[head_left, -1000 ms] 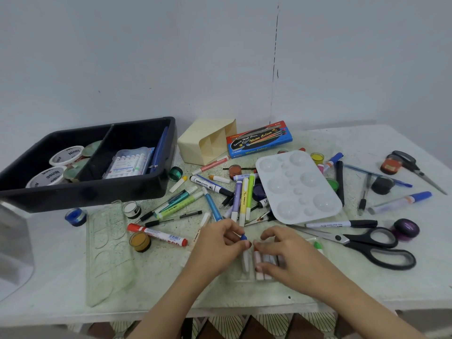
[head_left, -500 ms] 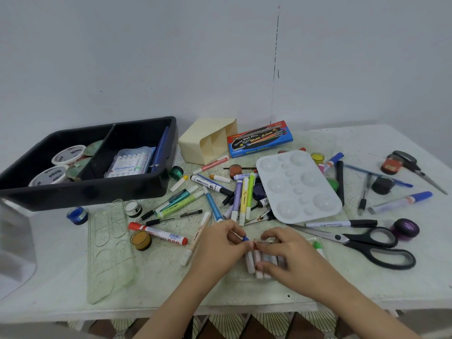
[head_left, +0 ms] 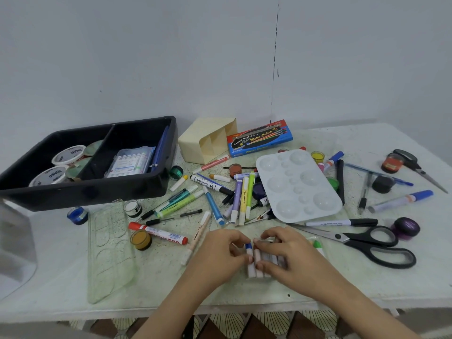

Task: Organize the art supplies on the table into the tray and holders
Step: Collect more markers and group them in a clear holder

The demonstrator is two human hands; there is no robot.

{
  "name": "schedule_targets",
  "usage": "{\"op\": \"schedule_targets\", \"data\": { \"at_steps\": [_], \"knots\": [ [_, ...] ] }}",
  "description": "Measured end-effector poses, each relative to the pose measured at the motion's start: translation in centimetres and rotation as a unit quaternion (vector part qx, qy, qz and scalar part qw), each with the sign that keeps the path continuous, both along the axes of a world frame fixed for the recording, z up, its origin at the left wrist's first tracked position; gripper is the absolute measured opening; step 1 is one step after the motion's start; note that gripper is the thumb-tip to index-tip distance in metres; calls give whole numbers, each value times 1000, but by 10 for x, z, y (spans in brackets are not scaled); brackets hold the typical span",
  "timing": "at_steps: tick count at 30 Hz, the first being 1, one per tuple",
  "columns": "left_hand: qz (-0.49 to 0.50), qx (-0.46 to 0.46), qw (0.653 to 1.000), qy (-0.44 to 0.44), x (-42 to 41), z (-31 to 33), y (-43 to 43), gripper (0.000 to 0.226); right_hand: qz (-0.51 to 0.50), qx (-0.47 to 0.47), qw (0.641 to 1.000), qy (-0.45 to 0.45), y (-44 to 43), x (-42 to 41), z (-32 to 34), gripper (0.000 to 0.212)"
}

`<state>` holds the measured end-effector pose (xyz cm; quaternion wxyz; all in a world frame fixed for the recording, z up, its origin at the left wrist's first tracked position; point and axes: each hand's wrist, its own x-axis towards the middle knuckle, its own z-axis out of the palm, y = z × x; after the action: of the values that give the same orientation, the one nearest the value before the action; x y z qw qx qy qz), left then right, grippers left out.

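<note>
A row of small white paint tubes (head_left: 259,264) lies near the table's front edge, between my hands. My left hand (head_left: 220,253) pinches the blue-capped tube (head_left: 249,250) at the row's left end. My right hand (head_left: 286,255) curls over the other tubes and hides most of them. A green-capped tube (head_left: 318,245) pokes out to the right of that hand. The black two-part tray (head_left: 97,189) stands at the back left, holding round tubs and a marker pack. A cream holder (head_left: 208,140) lies on its side beside it.
Loose markers and pens (head_left: 241,199) are scattered mid-table beside a white palette (head_left: 297,187). Big black scissors (head_left: 371,241) lie to the right, a clear palette (head_left: 110,253) to the left. Paint pots, a blue watercolor box (head_left: 259,138) and smaller scissors (head_left: 415,167) sit farther out.
Both hands stayed over the tubes and shifted only slightly. The blue-capped tube has been pulled in against the left end of the row.
</note>
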<state>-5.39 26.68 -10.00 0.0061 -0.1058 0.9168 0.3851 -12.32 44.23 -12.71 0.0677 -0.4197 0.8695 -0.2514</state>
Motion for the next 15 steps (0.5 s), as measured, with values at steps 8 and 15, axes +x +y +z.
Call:
{"op": "schedule_targets", "data": {
  "at_steps": [8, 15],
  "knots": [
    [-45, -79, 996, 10, 1, 4, 3, 26, -2, -15, 1000, 4, 1, -1, -3, 59],
    [-65, -77, 995, -12, 5, 4, 1, 43, 4, -28, 1000, -4, 4, 0, 1, 59]
  ]
}}
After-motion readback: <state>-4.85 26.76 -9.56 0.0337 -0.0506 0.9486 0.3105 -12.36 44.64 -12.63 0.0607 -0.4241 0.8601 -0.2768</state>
